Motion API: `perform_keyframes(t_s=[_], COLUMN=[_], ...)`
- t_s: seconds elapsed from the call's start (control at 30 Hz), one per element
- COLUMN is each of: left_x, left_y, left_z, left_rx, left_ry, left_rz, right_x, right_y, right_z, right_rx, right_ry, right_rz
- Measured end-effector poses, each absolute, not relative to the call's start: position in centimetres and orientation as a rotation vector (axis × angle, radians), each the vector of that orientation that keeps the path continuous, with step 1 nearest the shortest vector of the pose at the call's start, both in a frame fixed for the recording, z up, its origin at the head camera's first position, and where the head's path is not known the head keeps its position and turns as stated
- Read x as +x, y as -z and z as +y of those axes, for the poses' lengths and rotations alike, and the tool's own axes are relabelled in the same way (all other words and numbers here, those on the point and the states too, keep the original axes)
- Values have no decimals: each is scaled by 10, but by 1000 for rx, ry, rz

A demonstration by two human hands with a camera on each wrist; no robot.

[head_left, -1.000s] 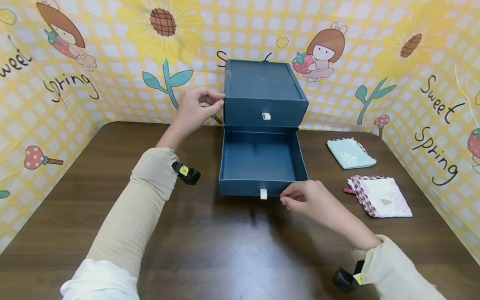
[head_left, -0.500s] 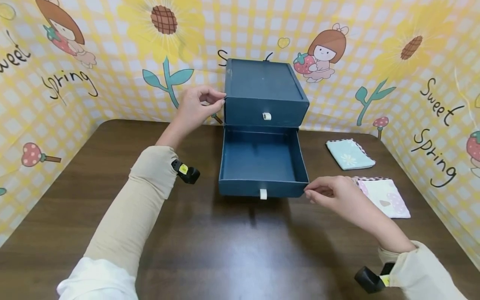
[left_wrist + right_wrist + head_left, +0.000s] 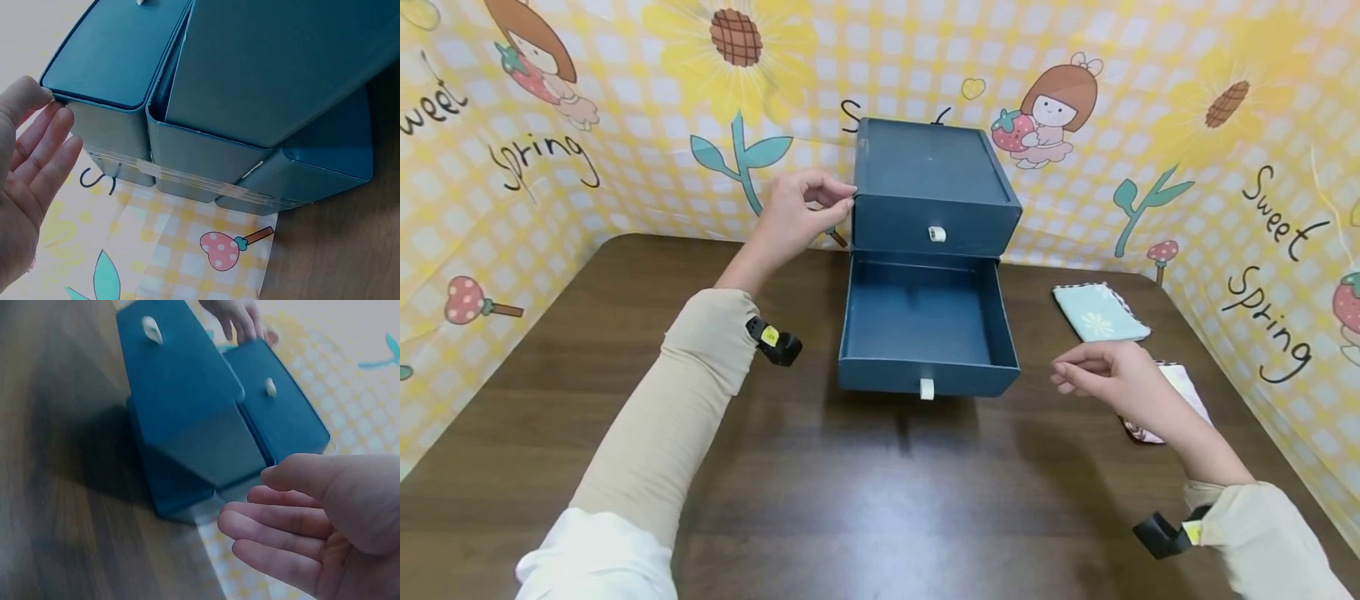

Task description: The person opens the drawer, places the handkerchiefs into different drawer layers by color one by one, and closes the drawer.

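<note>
A dark blue drawer chest (image 3: 928, 162) stands against the patterned backdrop in the head view. Its middle drawer (image 3: 880, 377) is pulled far out, with nothing visible inside. The top drawer (image 3: 887, 225) is closed; the bottom drawer (image 3: 331, 144) shows in the left wrist view. My left hand (image 3: 801, 208) touches the chest's upper left front corner with its fingertips, the fingers fairly straight. To the right of the pulled-out drawer, my right hand (image 3: 1123, 379) hovers apart from it, holding nothing, with relaxed fingers. White loop tabs (image 3: 927, 389) serve as drawer pulls.
A folded light blue cloth (image 3: 1097, 312) lies on the brown table (image 3: 775, 483) at the right. Nearer, a folded white cloth (image 3: 1187, 392) is partly hidden behind my right hand. The yellow checked backdrop (image 3: 647, 167) encloses the table's back and sides.
My right hand has moved from the drawer's front edge rightward, past its right corner, and now stands clear of it in front of the white cloth. The left hand and drawer have stayed put.
</note>
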State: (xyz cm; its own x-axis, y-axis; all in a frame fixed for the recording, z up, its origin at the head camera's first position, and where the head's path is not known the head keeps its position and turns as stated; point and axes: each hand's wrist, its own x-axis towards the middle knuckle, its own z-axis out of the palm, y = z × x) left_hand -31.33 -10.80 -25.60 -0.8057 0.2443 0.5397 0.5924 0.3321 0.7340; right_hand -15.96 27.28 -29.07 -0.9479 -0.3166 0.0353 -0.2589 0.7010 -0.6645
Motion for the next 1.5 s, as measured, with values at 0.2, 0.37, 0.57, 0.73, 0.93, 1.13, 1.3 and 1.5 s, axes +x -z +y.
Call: perform_keyframes(t_s=[0.2,0.37,0.57,0.73,0.93,1.13,1.3,1.5], left_x=[-315,-314,-314,-313,-312,-311,-311,-311], left_y=[254,254,256,256,255,255,255,255], left_z=[-106,-107,-107,-108,-109,-107,-105,-107], left_rx=[-744,-748,-746,-751,-746,-758,-754,-733], left_ry=[1457,1482,1477,1482,1465,1479,1478,1486], left_rz=[-2282,-2275,-2263,-2267,-2279,-2272,-2280,-2272], right_x=[-174,-187,-205,-217,-225,-227,-229,-231], right_y=[298,303,301,302,308,316,320,318], right_z=[295,308,314,321,335,351,366,383], right_rx=[-373,-351,-338,-282,-238,-228,-213,-161], right_ry=[1253,1307,1313,1271,1240,1163,1157,1169], right_rz=[2722,2698,2671,2604,2566,2603,2628,2659])
